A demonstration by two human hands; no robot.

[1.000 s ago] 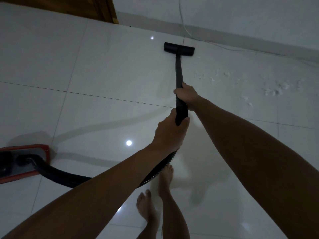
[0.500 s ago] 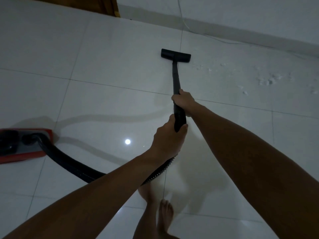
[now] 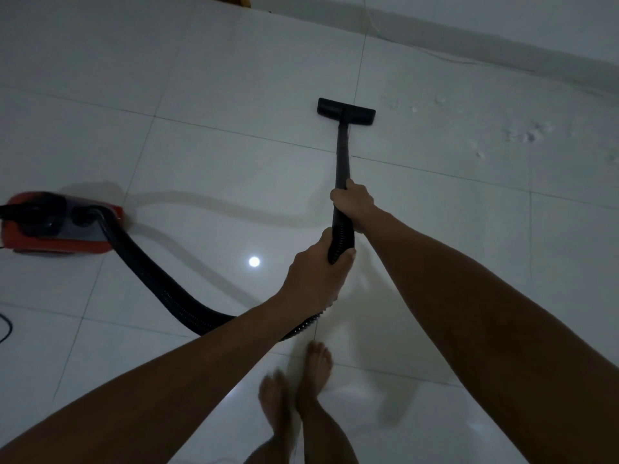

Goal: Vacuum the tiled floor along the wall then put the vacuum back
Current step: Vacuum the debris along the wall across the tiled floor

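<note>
Both hands hold the black vacuum wand (image 3: 343,155). My right hand (image 3: 354,203) grips it higher up, my left hand (image 3: 316,272) grips the ribbed end where the hose joins. The flat black floor nozzle (image 3: 346,111) rests on the white tiled floor (image 3: 207,95), a tile's width short of the wall (image 3: 502,25). A black ribbed hose (image 3: 160,279) curves left to the red vacuum body (image 3: 60,226) standing on the floor at the left edge.
White crumbs and dust (image 3: 526,133) lie scattered on the tiles right of the nozzle, near the grey skirting. A thin white cable (image 3: 445,56) runs along the wall foot. My bare feet (image 3: 298,386) stand below the hands. A dark cord (image 3: 5,326) shows at the far left.
The nozzle has been drawn back from the wall toward me. I have stepped back, and the red vacuum body has come further into view at the left.
</note>
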